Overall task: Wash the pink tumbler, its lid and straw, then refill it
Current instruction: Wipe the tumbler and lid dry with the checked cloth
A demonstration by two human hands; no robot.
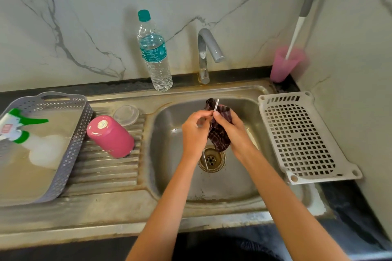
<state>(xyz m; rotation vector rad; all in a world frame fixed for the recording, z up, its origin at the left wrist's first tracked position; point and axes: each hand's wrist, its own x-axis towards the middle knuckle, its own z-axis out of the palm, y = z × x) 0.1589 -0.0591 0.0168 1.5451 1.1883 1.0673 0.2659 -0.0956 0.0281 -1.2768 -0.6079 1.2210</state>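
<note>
Over the sink [244, 180]: left hand [194, 133] pinches metal straw [216, 105]; right hand [234, 131] grips dark checked cloth [218, 136] against it. Pink tumbler [111, 135] mouth-down on drainboard [106, 172], lid [126, 115] just behind.

The sink [212, 188] is dull, stained steel, ribbed on its left drainboard, where the tumbler [112, 135] looks smooth and glossy and the lid [126, 115] clear plastic. The straw [216, 105] is bright metal, the cloth [218, 135] a dark checked weave. At the back edge, the bottle [156, 57] is clear ribbed plastic.

Bright even light; soft shadow left of water bottle [156, 53]; edges bowed; spray bottle [31, 144], pink cup [285, 64] smeared.
</note>
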